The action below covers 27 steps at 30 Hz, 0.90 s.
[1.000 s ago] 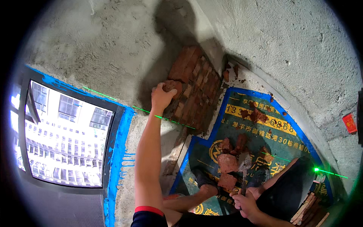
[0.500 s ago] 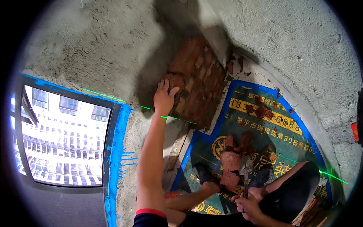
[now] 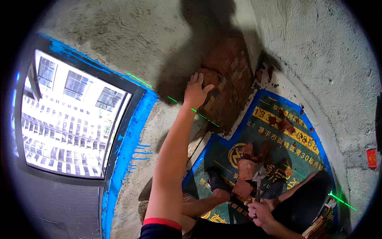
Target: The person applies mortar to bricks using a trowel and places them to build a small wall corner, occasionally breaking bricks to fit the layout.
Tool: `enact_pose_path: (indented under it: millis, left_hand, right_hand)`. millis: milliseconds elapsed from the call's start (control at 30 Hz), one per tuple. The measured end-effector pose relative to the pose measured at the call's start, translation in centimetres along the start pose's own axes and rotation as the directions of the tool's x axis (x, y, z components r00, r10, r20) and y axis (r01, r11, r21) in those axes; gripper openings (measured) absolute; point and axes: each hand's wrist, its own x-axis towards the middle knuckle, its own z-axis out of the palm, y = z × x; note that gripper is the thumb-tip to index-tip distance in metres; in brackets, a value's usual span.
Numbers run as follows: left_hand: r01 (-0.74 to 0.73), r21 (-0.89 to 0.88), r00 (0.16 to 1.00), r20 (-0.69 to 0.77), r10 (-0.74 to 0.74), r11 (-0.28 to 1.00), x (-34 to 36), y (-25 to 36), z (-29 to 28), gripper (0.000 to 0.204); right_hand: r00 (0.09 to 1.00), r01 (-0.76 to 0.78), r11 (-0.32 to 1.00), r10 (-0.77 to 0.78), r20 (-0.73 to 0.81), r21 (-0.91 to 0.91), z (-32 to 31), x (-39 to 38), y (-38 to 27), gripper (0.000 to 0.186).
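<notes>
My left hand (image 3: 195, 91) reaches up to the exposed brickwork in the corner. Its fingers are spread and lie against the left end of a reddish brick (image 3: 213, 78), the thumb held apart. Low on the right, my right hand (image 3: 260, 212) is closed around the handle of a hammer (image 3: 259, 175) with a dusty grey head. Broken brick pieces (image 3: 246, 169) lie beside the hammer head on the green printed sheet (image 3: 223, 153) that covers the floor. The palm side of my left hand is hidden.
Blue tape (image 3: 248, 113) edges the floor sheet. Brick rubble (image 3: 283, 124) is scattered near the right wall (image 3: 310, 55). At left, a window (image 3: 75, 115) has blue paint along its frame. Green laser lines cross the walls. A red packet (image 3: 371, 158) shows far right; my legs fold below.
The view has shifted, so the window and brickwork sit differently in the picture. My left hand stays on the same brick, and my right hand keeps the hammer low.
</notes>
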Motion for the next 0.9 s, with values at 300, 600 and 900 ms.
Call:
enact_pose_path:
  millis: [300,600,900]
  left_hand:
    - [0.176,-0.712,0.845,-0.245,-0.475,0.68,-19.6,5.3,8.5,0.022]
    - [0.797,-0.489,0.599,0.567,-0.565,0.355,-46.1,13.4,21.7,0.084]
    - [0.46,0.068,0.816,0.362,-0.452,0.885,-46.7,16.7,20.6,0.122]
  right_hand:
    - [0.999,-0.039,0.999,0.039,0.018,0.018,1.1,-2.1,2.2,0.015]
    - [0.978,0.194,0.978,-0.188,-0.085,0.077,0.7,-5.1,1.7,0.007]
    - [0.979,0.206,0.975,-0.205,-0.017,0.083,2.7,-6.9,3.1,0.019]
